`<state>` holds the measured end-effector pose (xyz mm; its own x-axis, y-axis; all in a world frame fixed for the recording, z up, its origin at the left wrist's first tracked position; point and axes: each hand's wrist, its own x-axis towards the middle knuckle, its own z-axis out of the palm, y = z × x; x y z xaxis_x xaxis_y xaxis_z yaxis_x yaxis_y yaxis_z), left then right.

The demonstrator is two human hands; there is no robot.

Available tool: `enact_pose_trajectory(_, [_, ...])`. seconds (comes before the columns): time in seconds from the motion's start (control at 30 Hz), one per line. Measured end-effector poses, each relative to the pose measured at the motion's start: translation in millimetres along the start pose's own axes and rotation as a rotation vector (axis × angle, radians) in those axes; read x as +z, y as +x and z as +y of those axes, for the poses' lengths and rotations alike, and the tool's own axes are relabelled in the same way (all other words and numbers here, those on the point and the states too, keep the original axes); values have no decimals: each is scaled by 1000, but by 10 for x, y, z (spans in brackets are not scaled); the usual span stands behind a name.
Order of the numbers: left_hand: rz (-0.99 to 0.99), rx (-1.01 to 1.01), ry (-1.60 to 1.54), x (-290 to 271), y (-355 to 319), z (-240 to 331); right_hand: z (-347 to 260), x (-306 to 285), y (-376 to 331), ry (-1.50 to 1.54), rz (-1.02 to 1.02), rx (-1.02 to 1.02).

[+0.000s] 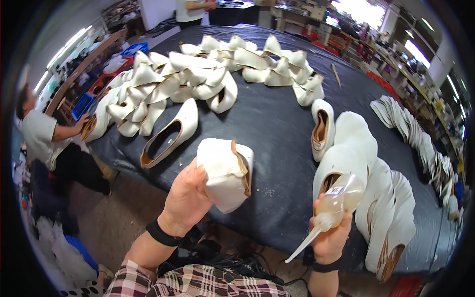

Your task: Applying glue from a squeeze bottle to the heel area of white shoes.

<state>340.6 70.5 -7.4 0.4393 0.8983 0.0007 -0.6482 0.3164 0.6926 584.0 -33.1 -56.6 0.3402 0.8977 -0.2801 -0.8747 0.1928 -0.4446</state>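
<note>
My left hand (187,195) is closed round a white shoe upper (225,171) with a brown lining, lifted over the near edge of the table. In my right hand (332,237) is a translucent squeeze bottle (341,200), its long thin nozzle tilted down to the left; a yellowish content shows through it. The fingers wrap round the bottle from below. Just behind it lies a row of overlapping white shoe uppers (349,143). A single upper (170,133) rests beyond my left hand, its brown-lined opening facing up.
A black-covered table (277,119) spans the middle. White uppers (188,74) are heaped across its far side, and stacked white pieces (413,131) line the right edge. A thin stick (336,75) lies at the back. One person (47,131) stands at the left edge, another (190,10) behind the table.
</note>
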Motion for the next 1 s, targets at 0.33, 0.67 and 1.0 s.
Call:
enact_pose_trajectory(0.33, [-64, -14, -250, -28, -102, -34, -214, -360, -26, 99, -122, -13])
enact_pose_trajectory(0.67, [-220, 152, -339, 199, 230, 814, 189, -116, 201, -37, -122, 148])
enact_pose_trajectory(1.0, [-259, 80, -559, -217, 450, 1034, 611, 313, 189, 39, -246, 175])
